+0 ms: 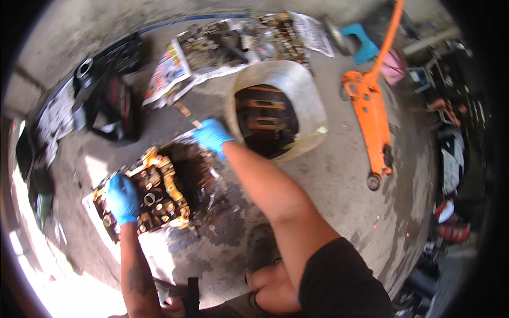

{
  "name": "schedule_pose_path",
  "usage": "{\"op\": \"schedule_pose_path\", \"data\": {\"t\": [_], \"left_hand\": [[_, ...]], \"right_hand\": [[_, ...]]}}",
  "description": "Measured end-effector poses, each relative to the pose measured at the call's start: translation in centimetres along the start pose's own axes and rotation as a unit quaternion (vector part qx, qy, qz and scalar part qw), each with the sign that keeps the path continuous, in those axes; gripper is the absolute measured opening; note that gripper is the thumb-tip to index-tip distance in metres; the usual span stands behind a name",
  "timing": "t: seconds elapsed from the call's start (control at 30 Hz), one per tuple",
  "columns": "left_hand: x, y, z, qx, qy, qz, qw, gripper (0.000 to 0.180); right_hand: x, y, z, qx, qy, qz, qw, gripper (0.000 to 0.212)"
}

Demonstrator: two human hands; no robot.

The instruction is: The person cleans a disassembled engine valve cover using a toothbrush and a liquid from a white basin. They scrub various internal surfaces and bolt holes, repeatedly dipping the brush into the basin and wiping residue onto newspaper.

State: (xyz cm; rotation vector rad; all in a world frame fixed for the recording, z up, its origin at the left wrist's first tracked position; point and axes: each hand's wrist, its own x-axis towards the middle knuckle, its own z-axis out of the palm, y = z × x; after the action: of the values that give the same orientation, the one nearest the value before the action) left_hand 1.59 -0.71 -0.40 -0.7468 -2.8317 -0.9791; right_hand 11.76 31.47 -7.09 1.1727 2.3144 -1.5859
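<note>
An oily, amber-stained engine cylinder head point(172, 185) lies on the floor at the left, with round bores and a raised edge. My left hand point(122, 200), in a blue glove, grips its left side; the fingertips are partly hidden. In my blue-gloved right hand point(212, 137) is a slim brush point(186, 113), pointing up and left, smeared by motion. That hand is beyond the cylinder head, beside the left wall of a pale round-cornered tub point(310, 100). Inside the tub, slotted metal parts point(265, 123) sit in dark liquid.
Newspaper point(172, 71) at the back carries greasy engine parts point(214, 45). Black plastic parts point(114, 103) stand at the far left. An orange floor jack point(369, 116) occupies the right, handle raised. Dark wet stains point(196, 172) spread on the concrete beside the cylinder head. Clutter lines the right edge.
</note>
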Motion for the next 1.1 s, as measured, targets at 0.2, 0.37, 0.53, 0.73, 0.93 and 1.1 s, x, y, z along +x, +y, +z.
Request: {"op": "schedule_pose_path", "data": {"t": [0.2,0.37,0.53,0.73,0.93,1.1], "left_hand": [[0.5,1.0,-0.7,0.100,0.010,0.005,0.995,0.012],[0.6,1.3,-0.9,0.112,0.001,-0.009,0.994,0.014],[0.4,0.8,-0.6,0.088,0.014,0.000,0.996,0.014],[0.6,0.8,-0.6,0.048,0.016,0.040,0.998,0.011],[0.5,0.4,-0.5,0.052,0.009,0.018,0.998,0.013],[0.4,0.1,-0.4,0.040,0.027,0.040,0.998,0.014]], "right_hand": [[1.8,-2.2,-0.7,0.206,0.148,-0.124,0.959,0.026],[1.3,-8.4,-5.5,0.001,0.154,-0.149,0.977,0.031],[-1.4,-13.0,-14.9,-0.117,0.165,-0.215,0.955,0.044],[-8.3,-6.5,-25.3,-0.357,0.194,-0.090,0.909,0.031],[-6.1,3.4,-19.1,-0.339,0.041,-0.009,0.940,0.024],[-4.5,4.0,-17.3,-0.440,-0.002,-0.050,0.897,0.024]]}}
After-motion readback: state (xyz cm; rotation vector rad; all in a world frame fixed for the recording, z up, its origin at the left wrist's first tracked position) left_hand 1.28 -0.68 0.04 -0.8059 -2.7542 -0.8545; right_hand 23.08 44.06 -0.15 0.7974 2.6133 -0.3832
